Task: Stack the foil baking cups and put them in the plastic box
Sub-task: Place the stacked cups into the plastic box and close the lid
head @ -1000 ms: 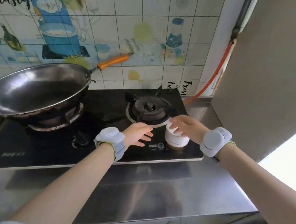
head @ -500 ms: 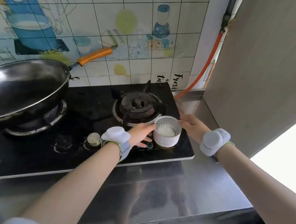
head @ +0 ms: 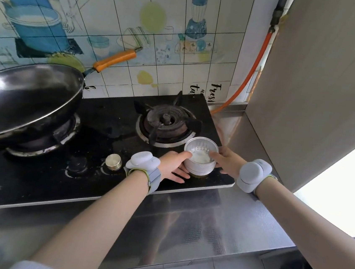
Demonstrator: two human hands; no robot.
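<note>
Head view: burner (head: 166, 121) behind cups (head: 200, 157).

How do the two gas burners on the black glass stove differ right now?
The left gas burner is covered by a large dark metal wok with an orange handle, so little of it shows. The right gas burner carries nothing, and its black pan supports and ring are plain to see. Both sit on the same black glass stove, and no flame shows at either.

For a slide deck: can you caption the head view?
Both hands, left hand and right hand, hold a stack of foil baking cups on the black gas stove, beside a wok.
</note>
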